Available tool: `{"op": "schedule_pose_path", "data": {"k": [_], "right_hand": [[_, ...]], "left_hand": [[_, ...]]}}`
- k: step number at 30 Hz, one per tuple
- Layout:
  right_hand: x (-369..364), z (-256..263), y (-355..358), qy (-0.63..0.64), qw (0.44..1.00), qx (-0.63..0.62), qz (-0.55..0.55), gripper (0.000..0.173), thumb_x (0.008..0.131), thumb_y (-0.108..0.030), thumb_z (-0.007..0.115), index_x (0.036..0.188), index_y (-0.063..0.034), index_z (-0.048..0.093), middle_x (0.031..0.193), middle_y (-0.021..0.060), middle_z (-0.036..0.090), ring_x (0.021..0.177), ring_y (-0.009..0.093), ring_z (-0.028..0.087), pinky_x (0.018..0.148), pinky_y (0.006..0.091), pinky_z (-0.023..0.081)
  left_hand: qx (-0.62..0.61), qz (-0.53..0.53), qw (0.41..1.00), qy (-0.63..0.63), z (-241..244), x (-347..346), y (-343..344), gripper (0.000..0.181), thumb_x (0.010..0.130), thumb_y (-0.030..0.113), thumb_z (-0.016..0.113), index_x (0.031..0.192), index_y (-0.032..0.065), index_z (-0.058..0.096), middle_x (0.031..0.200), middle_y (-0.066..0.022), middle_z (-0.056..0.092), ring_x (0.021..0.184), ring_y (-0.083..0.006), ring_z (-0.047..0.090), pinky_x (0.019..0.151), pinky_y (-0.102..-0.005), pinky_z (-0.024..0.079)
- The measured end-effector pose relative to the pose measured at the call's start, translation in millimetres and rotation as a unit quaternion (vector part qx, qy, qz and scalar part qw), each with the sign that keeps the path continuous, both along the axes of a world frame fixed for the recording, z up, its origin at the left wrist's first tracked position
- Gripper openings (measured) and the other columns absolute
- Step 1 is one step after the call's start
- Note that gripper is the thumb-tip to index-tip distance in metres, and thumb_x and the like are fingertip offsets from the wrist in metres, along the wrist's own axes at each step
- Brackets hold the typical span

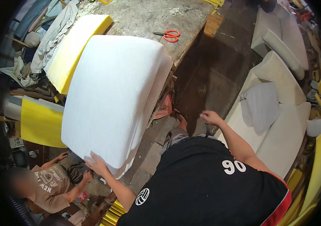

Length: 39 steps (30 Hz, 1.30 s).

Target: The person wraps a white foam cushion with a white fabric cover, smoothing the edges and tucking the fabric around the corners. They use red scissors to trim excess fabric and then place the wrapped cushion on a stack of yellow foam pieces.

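Note:
A large pale-grey fabric seat cushion (112,90) lies on the worn worktable (146,17), and a second pale layer (163,69) shows beneath its right side. My left hand (97,164) rests with spread fingers on the cushion's near corner. Off to the right, my right hand (212,117) hangs in the air over the floor, apart from the cushion. Its fingers look loosely curled, and I cannot make out anything in them. Scissors with red handles (171,36) lie on the tabletop just past the cushion's far end.
A yellow-edged foam block (78,48) lies left of the cushion, beside crumpled fabric (54,36). Nearer stands a yellow foam sheet (42,123). A co-worker (51,183) sits low at the left. On my right is a cream sofa (282,135) bearing a grey cushion (260,106).

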State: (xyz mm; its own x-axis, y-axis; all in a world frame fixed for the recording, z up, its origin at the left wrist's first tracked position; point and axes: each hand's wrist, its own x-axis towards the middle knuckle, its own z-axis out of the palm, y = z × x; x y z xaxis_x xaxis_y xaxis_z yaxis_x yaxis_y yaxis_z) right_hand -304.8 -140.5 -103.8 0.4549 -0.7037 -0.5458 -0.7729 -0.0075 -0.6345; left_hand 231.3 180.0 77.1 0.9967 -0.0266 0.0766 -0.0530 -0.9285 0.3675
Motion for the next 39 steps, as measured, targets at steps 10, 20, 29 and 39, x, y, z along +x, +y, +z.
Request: {"op": "schedule_pose_path", "data": {"k": [10,20,29,39], "right_hand": [[214.9,148.5,-264.4,-0.282,0.955,-0.044,-0.085,0.06,0.101,-0.048,0.052,0.142,-0.0045,0.052,0.126,0.0062,0.062,0.117,0.019,0.055,0.103,0.0359,0.042],[235.6,144.0,-257.5,-0.272,0.962,-0.001,-0.032,0.062,0.099,-0.051,0.054,0.135,-0.0013,0.059,0.127,0.0121,0.065,0.116,0.019,0.057,0.102,0.0333,0.041],[186.5,97.8,-248.8,-0.275,0.959,-0.064,0.005,0.059,0.099,-0.05,0.054,0.129,0.001,0.061,0.121,0.0177,0.067,0.114,0.025,0.061,0.101,0.0355,0.043],[144.1,66.6,-274.6,-0.313,0.928,-0.126,0.157,0.052,0.105,-0.04,0.045,0.131,0.0035,0.058,0.13,0.0256,0.061,0.124,0.036,0.057,0.106,0.0385,0.041]], "left_hand": [[-0.157,0.094,0.981,0.07,-17.7,1.1,5.8,0.087,0.098,0.059,0.05,0.155,-0.0026,0.025,0.154,-0.0264,0.037,0.137,-0.0386,0.045,0.113,-0.0429,0.037],[-0.152,0.087,0.984,0.036,-22.2,-17.3,17.4,0.082,0.097,0.054,0.056,0.15,-0.0055,0.037,0.153,-0.0251,0.041,0.138,-0.0366,0.045,0.114,-0.0408,0.035],[0.014,0.086,0.996,-0.018,-43.0,1.3,35.5,0.076,0.099,0.059,0.045,0.15,0.0036,0.042,0.151,-0.0231,0.044,0.139,-0.0398,0.042,0.115,-0.0423,0.034],[0.141,-0.005,0.979,-0.148,-59.2,-115.9,-122.5,0.07,0.101,0.061,0.037,0.15,0.0126,0.045,0.156,-0.0224,0.038,0.144,-0.0439,0.033,0.115,-0.0606,0.026]]}}
